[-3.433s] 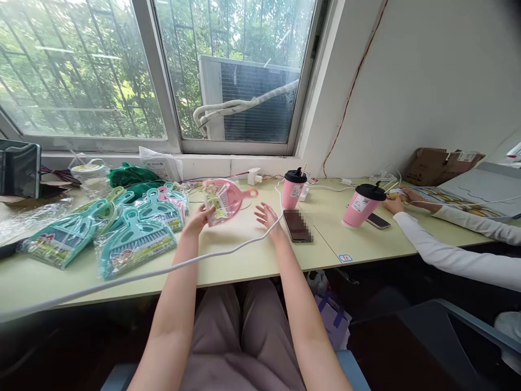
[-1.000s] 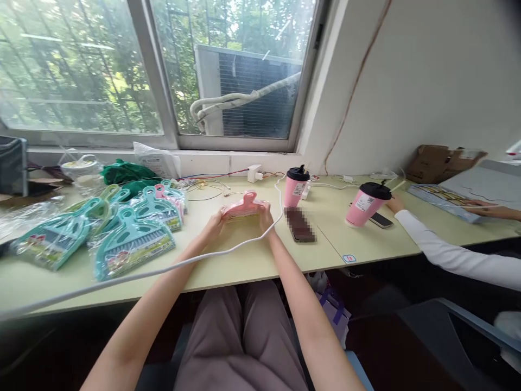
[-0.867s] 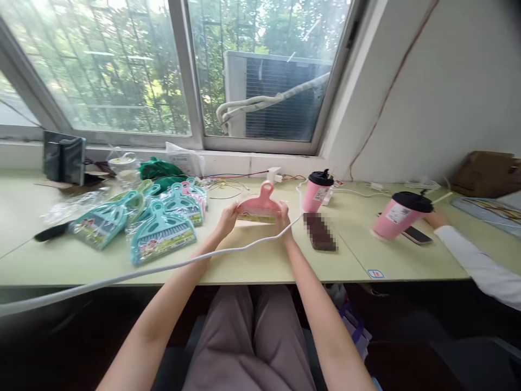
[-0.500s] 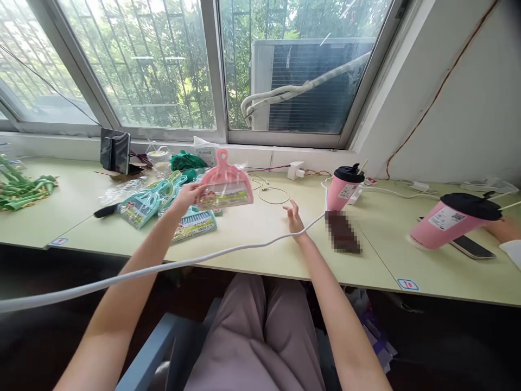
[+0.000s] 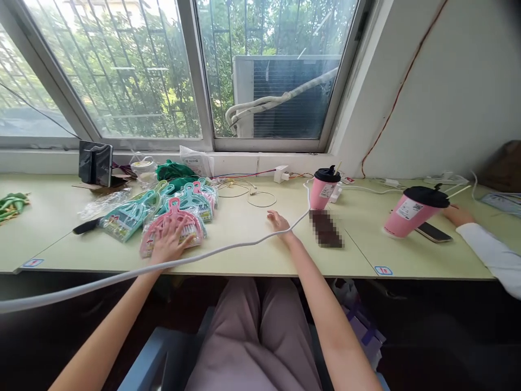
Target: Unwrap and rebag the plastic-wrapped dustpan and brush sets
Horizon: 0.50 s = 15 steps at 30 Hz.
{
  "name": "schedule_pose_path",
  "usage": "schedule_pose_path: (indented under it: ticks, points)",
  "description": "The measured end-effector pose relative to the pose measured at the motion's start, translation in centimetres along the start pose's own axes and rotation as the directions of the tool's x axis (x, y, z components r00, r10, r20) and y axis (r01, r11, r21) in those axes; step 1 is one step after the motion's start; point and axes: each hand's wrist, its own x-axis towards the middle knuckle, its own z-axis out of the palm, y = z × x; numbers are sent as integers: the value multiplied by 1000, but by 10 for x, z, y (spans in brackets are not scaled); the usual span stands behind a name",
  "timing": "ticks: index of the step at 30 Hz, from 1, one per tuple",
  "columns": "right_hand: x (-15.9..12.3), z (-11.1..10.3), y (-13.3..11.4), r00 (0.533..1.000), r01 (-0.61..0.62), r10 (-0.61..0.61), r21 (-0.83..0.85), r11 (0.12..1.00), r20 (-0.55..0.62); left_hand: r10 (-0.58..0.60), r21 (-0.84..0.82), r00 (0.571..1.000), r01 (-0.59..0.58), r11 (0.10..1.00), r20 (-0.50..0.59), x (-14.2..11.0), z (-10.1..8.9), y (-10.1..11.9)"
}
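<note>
My left hand (image 5: 169, 243) lies flat with spread fingers on a pink dustpan (image 5: 195, 225), which is wrapped in clear plastic together with a white-bristled brush. Under and around this set are more wrapped dustpan sets: a turquoise one (image 5: 126, 218) to the left and another turquoise one (image 5: 191, 198) behind. Part of the pink pan is covered by my fingers. On the tabletop, my right hand (image 5: 280, 222) rests on its side with loosely bent fingers, holding nothing. A white cable crosses over that wrist.
Right of my right hand stand a pink cup (image 5: 321, 193) and a blurred dark object (image 5: 325, 228). Farther right are a larger pink cup (image 5: 415, 214), a phone (image 5: 433, 232) and another person's sleeve (image 5: 488, 250). A white cable (image 5: 228, 247) hangs across the view. Thin wire loops (image 5: 261, 205) lie behind.
My left hand has brought the pink dustpan down and left onto the pile and loosened its grip, now resting flat on it. My right hand stays on the table. The view has shifted right.
</note>
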Motion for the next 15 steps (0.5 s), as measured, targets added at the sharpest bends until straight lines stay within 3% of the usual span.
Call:
schedule_pose_path:
  ticks: [3, 8, 15]
  points:
    - [0, 0, 0, 999, 38, -38, 1, 999, -14, 129, 22, 992, -129, 991, -4, 18, 14, 15]
    - [4, 3, 2, 993, 114, -115, -53, 992, -28, 210, 23, 978, -210, 977, 18, 67, 24, 14]
    - [3, -4, -10, 989, 124, -85, -371, 920, 121, 247, 20, 969, -247, 969, 21, 99, 39, 10]
